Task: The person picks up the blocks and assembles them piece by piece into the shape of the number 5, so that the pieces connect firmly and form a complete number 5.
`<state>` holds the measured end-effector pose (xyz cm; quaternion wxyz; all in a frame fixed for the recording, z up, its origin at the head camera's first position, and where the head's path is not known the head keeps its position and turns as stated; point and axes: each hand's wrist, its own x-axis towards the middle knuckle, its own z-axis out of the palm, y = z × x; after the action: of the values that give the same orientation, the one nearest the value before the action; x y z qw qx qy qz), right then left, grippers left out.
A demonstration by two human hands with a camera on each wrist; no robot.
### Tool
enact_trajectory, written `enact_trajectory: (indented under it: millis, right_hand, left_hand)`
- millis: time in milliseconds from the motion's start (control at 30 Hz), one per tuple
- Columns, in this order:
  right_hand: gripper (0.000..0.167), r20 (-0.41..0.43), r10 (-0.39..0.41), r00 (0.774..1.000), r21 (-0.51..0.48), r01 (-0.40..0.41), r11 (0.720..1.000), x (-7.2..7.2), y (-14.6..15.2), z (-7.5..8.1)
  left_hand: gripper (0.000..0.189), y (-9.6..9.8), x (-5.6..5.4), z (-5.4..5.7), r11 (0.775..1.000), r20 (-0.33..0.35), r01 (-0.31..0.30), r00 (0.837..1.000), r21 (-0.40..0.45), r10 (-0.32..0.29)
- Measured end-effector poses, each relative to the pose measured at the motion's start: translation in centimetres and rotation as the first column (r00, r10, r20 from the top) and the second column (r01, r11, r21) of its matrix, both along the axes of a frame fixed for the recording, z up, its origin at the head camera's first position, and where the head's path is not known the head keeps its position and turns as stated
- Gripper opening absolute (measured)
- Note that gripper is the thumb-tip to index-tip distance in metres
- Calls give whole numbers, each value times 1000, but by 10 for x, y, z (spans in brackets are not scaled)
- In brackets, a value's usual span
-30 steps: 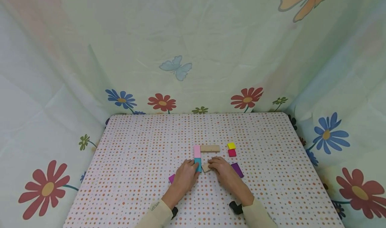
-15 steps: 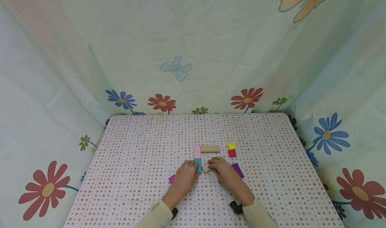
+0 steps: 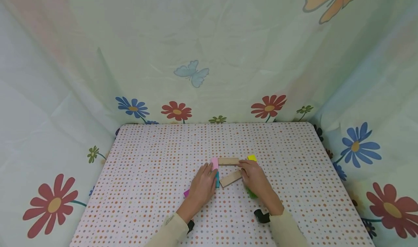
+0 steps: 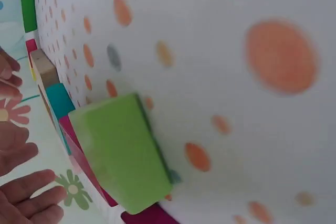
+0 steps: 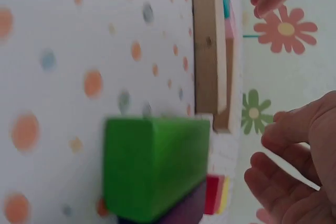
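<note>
- Little coloured dots cover the counter [image 3: 140, 189].
- Flowers [image 3: 177, 112] and butterflies [image 3: 197, 79] brighten the cloth walls [image 3: 235, 44].
- Left hand [image 3: 202, 183] and right hand [image 3: 257, 180], both loose, holding nothing, near blocks [image 3: 228, 161].

A polka-dotted tabletop [image 3: 147, 160] with rounded far corners stands before a pale fabric backdrop [image 3: 228, 33]. Printed there are 1 light blue butterfly [image 3: 192, 74], 1 orange butterfly [image 3: 339, 2] cut off at the top, and 2 red flowers [image 3: 176, 111] along the table's far edge. Right of the table are 1 large blue flower [image 3: 356, 146] and 1 larger red bloom [image 3: 392, 209].
</note>
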<state>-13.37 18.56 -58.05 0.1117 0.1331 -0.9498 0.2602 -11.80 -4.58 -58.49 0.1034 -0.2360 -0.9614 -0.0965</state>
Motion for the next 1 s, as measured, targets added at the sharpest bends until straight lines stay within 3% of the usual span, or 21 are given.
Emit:
enact_trajectory:
  millis: [200, 300, 433, 667, 800, 1000]
  right_hand:
    - [21, 53, -110, 993, 13, 109, 994, -14, 19, 5]
    - [21, 102, -147, 984, 41, 143, 989, -15, 23, 7]
    - [19, 150, -170, 974, 57, 164, 985, -14, 24, 5]
    - [16, 160, -170, 972, 71, 161, 984, -16, 23, 0]
    - [15, 174, -173, 970, 90, 159, 983, -17, 23, -1]
    - [16, 203, -179, 963, 116, 158, 981, -17, 24, 0]
  left_hand:
    - [40, 9, -12, 3, 986, 122, 65, 989, 156, -84]
    - [42, 12, -16, 2, 979, 154, 100, 980, 179, -128]
    - [45, 14, -20, -1, 985, 187, 131, 971, 113, -150]
    - [50, 14, -22, -5, 984, 243, 176, 955, -1, -170]
    - [48, 15, -21, -7, 980, 232, 200, 954, -19, -191]
    - [42, 15, -22, -10, 962, 154, 265, 955, -69, -252]
